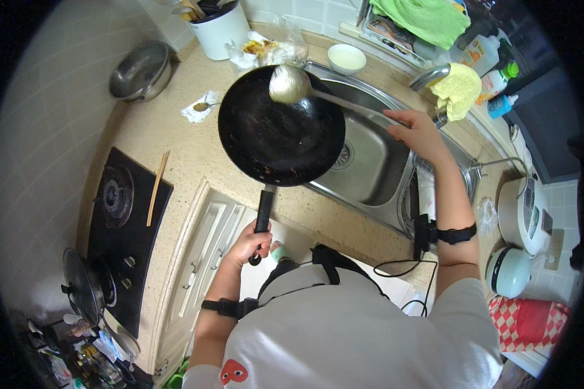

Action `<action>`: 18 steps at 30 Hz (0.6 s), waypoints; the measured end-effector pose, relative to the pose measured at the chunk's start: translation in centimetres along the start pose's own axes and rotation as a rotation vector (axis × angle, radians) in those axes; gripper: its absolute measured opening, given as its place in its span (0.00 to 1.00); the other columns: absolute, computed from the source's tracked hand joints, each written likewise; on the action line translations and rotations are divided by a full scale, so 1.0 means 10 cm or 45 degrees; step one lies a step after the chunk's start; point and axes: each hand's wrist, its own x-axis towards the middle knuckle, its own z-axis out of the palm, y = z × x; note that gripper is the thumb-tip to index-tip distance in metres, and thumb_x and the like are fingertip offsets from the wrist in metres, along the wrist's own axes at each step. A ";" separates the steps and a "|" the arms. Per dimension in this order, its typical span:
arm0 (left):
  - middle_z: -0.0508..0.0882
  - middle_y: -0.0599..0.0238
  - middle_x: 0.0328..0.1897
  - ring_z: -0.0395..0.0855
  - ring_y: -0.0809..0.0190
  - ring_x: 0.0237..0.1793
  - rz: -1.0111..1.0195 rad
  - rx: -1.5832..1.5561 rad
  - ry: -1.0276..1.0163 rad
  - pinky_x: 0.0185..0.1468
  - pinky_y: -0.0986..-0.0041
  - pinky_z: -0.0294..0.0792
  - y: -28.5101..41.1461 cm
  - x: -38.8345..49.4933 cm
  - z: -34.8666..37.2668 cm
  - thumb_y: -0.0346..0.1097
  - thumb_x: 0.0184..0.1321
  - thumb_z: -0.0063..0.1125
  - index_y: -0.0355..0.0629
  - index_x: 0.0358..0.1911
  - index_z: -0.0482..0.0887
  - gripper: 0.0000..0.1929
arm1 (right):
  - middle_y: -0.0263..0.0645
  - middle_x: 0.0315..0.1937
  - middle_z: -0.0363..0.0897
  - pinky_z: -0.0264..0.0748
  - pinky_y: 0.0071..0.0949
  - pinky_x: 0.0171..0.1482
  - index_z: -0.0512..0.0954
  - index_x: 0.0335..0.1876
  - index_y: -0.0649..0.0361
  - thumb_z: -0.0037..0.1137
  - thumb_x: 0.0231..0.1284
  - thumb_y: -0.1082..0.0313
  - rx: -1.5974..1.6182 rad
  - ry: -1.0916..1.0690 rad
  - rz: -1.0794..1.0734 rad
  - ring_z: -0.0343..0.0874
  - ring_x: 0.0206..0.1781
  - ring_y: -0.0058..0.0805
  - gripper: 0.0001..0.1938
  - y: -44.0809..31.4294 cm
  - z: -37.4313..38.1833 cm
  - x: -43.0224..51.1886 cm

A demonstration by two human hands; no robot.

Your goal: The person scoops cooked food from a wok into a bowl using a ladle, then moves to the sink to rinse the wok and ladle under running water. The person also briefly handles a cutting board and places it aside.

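Note:
My left hand (249,241) grips the black handle (264,211) of a dark frying pan (277,136). The pan is held over the counter's edge and covers the left part of a stainless steel sink (387,187). In my right hand (416,133) is the long handle of a metal ladle (288,85). Its bowl hangs over the far side of the pan, and whether the two touch I cannot tell. A few small reddish bits cling to the pan's near inner side. Just beyond the sink's rim stands a white bowl (347,59) with pale liquid in it.
To the left, chopsticks (157,188) lie across the edge of a black gas hob (119,214). A metal basin (141,72) stands at the back left. The faucet (430,77), draped with a yellow cloth (457,91), rises behind the sink. A rice cooker (521,214) stands at right.

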 end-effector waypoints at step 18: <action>0.69 0.69 0.11 0.67 0.69 0.10 -0.075 0.303 0.083 0.16 0.78 0.59 0.05 0.05 -0.12 0.25 0.50 0.54 0.44 0.30 0.65 0.10 | 0.26 0.21 0.70 0.58 0.14 0.20 0.74 0.57 0.51 0.54 0.58 0.65 0.415 -0.875 0.401 0.63 0.21 0.11 0.19 0.85 0.45 0.09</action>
